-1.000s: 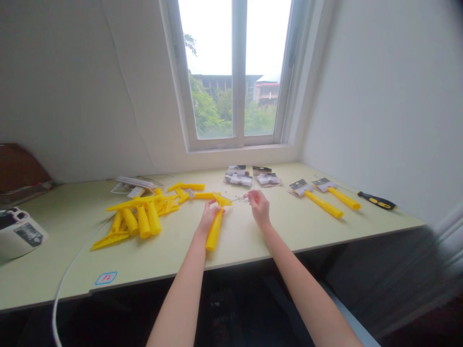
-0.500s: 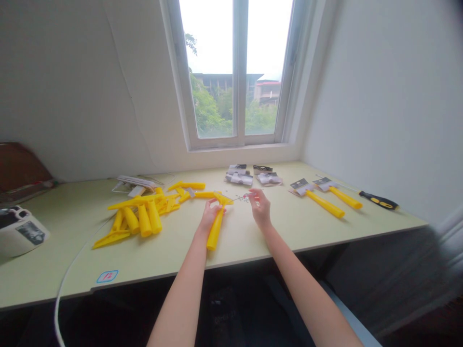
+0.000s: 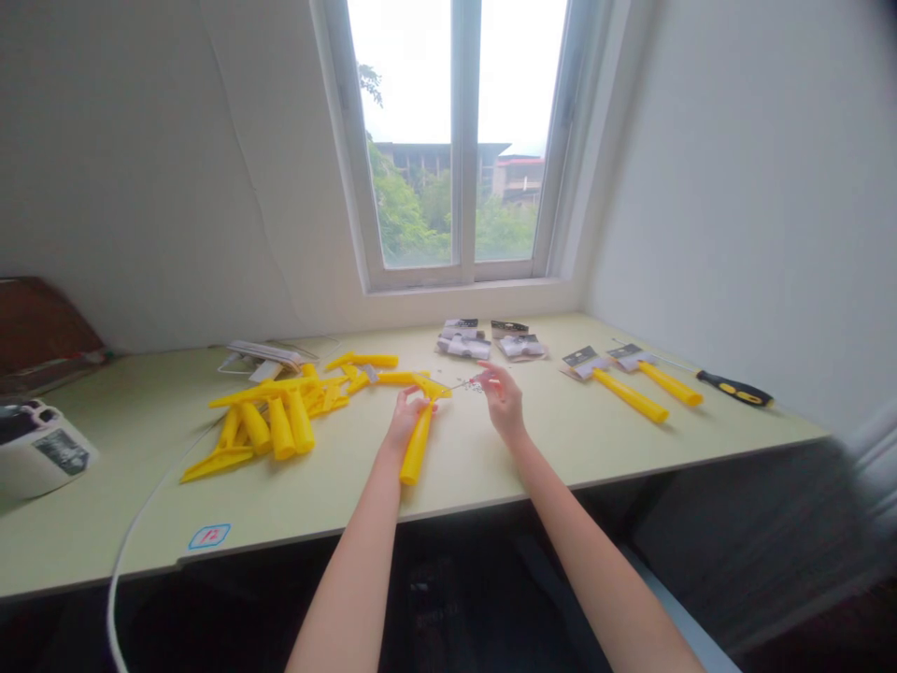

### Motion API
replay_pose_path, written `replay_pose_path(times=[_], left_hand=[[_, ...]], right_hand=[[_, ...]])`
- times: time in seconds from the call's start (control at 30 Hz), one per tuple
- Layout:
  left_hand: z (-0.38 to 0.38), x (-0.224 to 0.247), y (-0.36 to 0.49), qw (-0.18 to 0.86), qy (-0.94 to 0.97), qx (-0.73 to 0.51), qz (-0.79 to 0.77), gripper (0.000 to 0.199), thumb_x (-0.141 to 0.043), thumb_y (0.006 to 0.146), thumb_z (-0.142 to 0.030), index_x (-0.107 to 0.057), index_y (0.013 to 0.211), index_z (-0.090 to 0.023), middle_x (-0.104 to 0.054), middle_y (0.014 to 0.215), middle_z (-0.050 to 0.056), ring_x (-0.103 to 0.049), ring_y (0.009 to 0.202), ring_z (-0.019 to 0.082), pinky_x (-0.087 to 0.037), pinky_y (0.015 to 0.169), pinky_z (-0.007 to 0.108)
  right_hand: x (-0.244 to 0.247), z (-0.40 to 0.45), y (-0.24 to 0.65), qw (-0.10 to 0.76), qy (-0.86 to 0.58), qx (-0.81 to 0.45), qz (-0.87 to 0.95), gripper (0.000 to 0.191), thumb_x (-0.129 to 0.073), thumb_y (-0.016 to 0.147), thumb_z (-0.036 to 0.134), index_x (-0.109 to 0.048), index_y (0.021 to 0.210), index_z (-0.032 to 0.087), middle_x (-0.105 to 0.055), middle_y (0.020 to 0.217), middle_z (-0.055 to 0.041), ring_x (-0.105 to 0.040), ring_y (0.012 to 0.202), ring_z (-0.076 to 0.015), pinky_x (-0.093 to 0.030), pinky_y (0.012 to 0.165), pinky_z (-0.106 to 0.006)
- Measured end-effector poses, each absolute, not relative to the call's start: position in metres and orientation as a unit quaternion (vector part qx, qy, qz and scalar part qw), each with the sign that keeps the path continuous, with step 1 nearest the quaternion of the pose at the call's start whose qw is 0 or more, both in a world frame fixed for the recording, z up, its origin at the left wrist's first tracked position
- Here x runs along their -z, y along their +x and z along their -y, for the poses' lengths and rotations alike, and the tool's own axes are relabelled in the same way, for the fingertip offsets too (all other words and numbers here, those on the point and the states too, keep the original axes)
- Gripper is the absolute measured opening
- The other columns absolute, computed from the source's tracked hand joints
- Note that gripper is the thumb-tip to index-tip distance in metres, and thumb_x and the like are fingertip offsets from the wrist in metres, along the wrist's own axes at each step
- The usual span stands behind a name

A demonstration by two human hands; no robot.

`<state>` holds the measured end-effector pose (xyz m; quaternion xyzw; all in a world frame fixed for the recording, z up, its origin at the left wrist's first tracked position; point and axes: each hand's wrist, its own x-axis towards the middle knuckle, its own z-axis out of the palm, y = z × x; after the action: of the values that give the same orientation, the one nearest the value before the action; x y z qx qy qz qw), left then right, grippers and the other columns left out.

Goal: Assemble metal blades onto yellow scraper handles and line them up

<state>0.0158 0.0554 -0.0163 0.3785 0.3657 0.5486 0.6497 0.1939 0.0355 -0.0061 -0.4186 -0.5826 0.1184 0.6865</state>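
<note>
Sitting at far left, a white device [image 3: 35,460] stands apart from a heap of yellow parts [image 3: 280,425]. Just right of the heap, the left hand [image 3: 407,419] is clenched around the top of a yellow handle [image 3: 416,447], close under its crosswise head. The handle rests at the table's near side, with its long axis running away from the person and leaning slightly right, head at the far end. The right hand [image 3: 502,402] pinches a small metal piece [image 3: 476,384], too small to make out, just beside that head. Further right lie card packets [image 3: 462,347], two carded handles [image 3: 629,394] and a screwdriver [image 3: 734,388].
</note>
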Motion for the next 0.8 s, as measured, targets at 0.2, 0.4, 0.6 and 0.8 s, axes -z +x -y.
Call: replay_pose_path(times=[0.2, 0.4, 0.6, 0.8], left_hand=[[-0.0579, 0.0197, 0.0152, 0.645, 0.377, -0.55, -0.372, 0.042, -0.057, 0.067, -0.013, -0.037, 0.103, -0.021, -0.062, 0.076, 0.003, -0.06, 0.06, 0.012, -0.045, 0.061, 0.024], [-0.059, 0.0217, 0.0144, 0.644, 0.389, -0.539, -0.379, 0.046, -0.06, 0.064, -0.015, -0.037, 0.104, -0.021, -0.061, 0.075, 0.002, -0.06, 0.061, 0.013, -0.044, 0.057, 0.024], [-0.0582, 0.0215, 0.0148, 0.636, 0.413, -0.536, -0.371, 0.045, -0.06, 0.063, -0.015, -0.039, 0.103, -0.02, -0.061, 0.072, 0.001, -0.06, 0.06, 0.012, -0.044, 0.058, 0.023], [-0.0573, 0.0225, 0.0157, 0.633, 0.43, -0.532, -0.362, 0.044, -0.06, 0.064, -0.017, -0.039, 0.101, -0.021, -0.061, 0.071, 0.0, -0.058, 0.055, 0.011, -0.043, 0.054, 0.022]], right_hand=[[0.0057, -0.0357, 0.1937, 0.69, -0.408, -0.135, 0.583, 0.026, -0.049, 0.08, 0.024, -0.058, 0.104, 0.021, -0.062, 0.083, -0.0037, -0.061, 0.078, -0.016, -0.05, 0.073, -0.034], [0.0051, -0.0335, 0.1938, 0.684, -0.479, -0.084, 0.543, 0.024, -0.058, 0.074, 0.039, -0.061, 0.083, 0.018, -0.064, 0.074, -0.0041, -0.059, 0.067, -0.0159, -0.048, 0.066, -0.03], [0.0034, -0.0321, 0.1946, 0.666, -0.528, -0.077, 0.521, 0.031, -0.057, 0.072, 0.049, -0.053, 0.069, 0.018, -0.06, 0.063, -0.001, -0.054, 0.057, -0.014, -0.044, 0.058, -0.026], [0.0022, -0.0302, 0.1941, 0.665, -0.546, -0.079, 0.504, 0.032, -0.056, 0.072, 0.049, -0.051, 0.066, 0.019, -0.055, 0.056, 0.0013, -0.05, 0.052, -0.0128, -0.041, 0.055, -0.025]])
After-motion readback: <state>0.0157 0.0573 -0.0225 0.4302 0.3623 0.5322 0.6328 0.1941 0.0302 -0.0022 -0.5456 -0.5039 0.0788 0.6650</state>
